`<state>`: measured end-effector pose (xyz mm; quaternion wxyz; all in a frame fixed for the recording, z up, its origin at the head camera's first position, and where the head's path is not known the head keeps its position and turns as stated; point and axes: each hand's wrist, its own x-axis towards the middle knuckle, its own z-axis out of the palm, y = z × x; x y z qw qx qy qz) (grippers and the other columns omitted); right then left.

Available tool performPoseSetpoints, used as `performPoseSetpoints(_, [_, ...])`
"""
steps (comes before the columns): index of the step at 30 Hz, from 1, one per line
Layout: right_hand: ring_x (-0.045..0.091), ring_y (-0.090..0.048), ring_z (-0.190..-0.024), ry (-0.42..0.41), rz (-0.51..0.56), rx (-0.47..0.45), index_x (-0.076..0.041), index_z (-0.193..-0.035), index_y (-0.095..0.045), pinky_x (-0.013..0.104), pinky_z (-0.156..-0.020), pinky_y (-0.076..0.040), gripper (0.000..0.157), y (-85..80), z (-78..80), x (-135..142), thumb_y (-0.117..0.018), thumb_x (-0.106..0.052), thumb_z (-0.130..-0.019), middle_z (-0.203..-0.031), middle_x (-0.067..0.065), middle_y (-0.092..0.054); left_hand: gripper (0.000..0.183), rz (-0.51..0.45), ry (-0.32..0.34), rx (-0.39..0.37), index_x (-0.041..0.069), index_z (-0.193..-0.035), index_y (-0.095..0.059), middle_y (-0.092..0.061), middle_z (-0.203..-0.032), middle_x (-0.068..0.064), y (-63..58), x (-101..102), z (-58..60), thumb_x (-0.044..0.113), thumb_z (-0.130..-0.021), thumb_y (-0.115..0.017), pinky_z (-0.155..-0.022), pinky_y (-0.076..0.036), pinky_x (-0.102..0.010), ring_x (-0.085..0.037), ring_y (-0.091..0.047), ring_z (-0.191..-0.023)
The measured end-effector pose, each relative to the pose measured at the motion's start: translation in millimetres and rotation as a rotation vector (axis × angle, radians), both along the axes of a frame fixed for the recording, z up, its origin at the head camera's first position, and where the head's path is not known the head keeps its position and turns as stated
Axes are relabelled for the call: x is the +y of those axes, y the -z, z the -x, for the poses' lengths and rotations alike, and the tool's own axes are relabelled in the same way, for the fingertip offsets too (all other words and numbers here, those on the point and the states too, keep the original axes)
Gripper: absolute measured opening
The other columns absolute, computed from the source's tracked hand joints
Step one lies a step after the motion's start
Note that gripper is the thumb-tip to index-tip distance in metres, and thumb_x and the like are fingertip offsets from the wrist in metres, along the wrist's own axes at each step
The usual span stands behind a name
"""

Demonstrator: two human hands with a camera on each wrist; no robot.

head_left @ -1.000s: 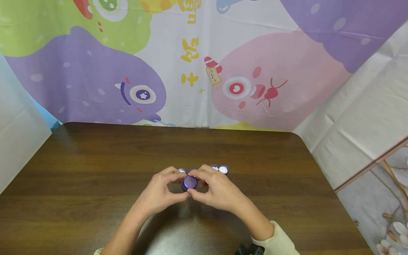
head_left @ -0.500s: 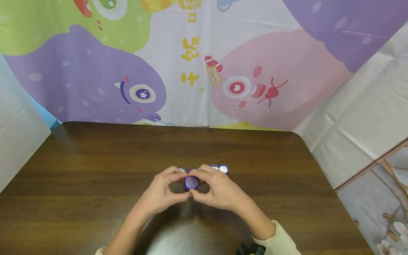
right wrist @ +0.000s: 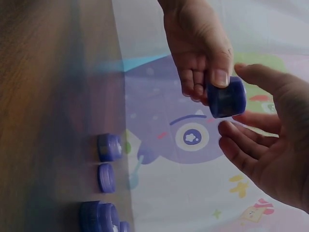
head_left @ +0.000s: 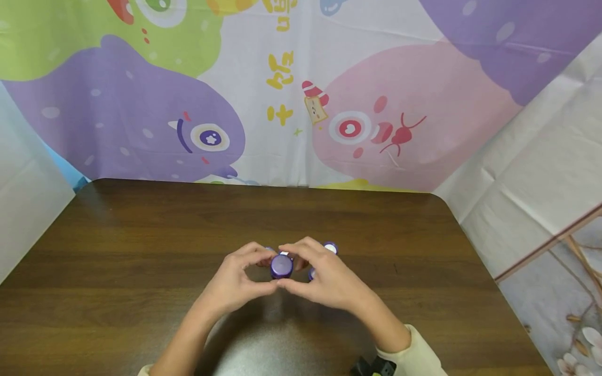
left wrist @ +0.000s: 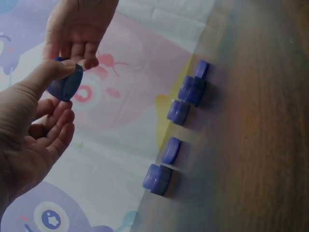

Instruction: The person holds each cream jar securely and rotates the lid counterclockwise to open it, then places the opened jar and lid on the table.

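Observation:
A small purple round jar with a lid [head_left: 281, 266] is held up between both hands, its flat top facing the head camera. My left hand [head_left: 237, 279] pinches it; in the left wrist view the thumb [left wrist: 60, 69] presses on its side. My right hand [head_left: 324, 277] has its thumb tip at the near edge of the jar, while the index finger stands off the far edge. The right wrist view has the right hand [right wrist: 270, 140] with fingers spread beside the jar [right wrist: 228, 98].
More purple pieces stand in a row on the brown table [head_left: 141, 250]: a jar [left wrist: 158, 179], a flat lid [left wrist: 171, 150], and others [left wrist: 192, 90] farther along. One white-topped piece [head_left: 331, 248] shows past the right hand. A cartoon-printed cloth [head_left: 263, 146] hangs behind.
The right hand's fingers have spread wider and moved off the jar's far edge. A purple piece now shows in the gap between its thumb and index finger. The left hand keeps its pinch.

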<state>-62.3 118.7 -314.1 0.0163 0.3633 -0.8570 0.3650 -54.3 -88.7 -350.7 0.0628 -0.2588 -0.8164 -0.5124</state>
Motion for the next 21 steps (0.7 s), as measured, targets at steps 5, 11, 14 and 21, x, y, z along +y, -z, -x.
performPoseSetpoints(5, [0.007, -0.056, -0.075, 0.105, 0.067, 0.019, -0.008, -0.105, -0.064, 0.017, -0.064, -0.049, 0.041, 1.5, -0.4, -0.4, -0.080, -0.027, -0.072, -0.089, -0.001, -0.059, 0.033, -0.022, -0.025, 0.000, 0.011, -0.100, -0.070, -0.062, -0.097, 0.007, -5.0, 2.6, 0.5, 0.008, -0.069, -0.080, -0.080, -0.051, -0.023, -0.008, -0.058, -0.087])
performPoseSetpoints(11, [0.005, -0.055, -0.073, 0.080, 0.078, 0.044, -0.008, -0.103, -0.065, 0.018, -0.063, -0.049, 0.034, 2.9, 0.8, 0.8, -0.078, -0.022, -0.075, -0.087, -0.002, -0.059, 0.032, -0.024, -0.030, 0.036, 0.010, -0.098, -0.070, -0.063, -0.095, 0.006, -5.9, 3.2, 0.4, 0.008, -0.068, -0.081, -0.079, -0.052, -0.026, -0.006, -0.058, -0.086])
performPoseSetpoints(14, [0.005, -0.056, -0.074, 0.043, 0.077, 0.030, -0.008, -0.110, -0.065, 0.019, -0.066, -0.050, 0.035, 3.1, 1.5, 1.9, -0.075, -0.018, -0.078, -0.090, -0.001, -0.060, 0.032, -0.021, -0.032, 0.049, 0.010, -0.098, -0.071, -0.063, -0.094, 0.006, -5.7, 3.0, 0.3, 0.009, -0.068, -0.082, -0.079, -0.052, -0.029, -0.006, -0.058, -0.086])
performPoseSetpoints(21, [0.006, -0.057, -0.073, 0.082, 0.116, 0.042, -0.007, -0.111, -0.065, 0.020, -0.064, -0.050, 0.043, 3.0, 0.4, 1.7, -0.079, -0.021, -0.074, -0.089, -0.001, -0.060, 0.032, -0.028, -0.047, 0.034, 0.011, -0.099, -0.071, -0.063, -0.093, 0.008, -7.1, 3.0, 0.0, 0.012, -0.069, -0.082, -0.079, -0.053, -0.028, -0.006, -0.059, -0.085])
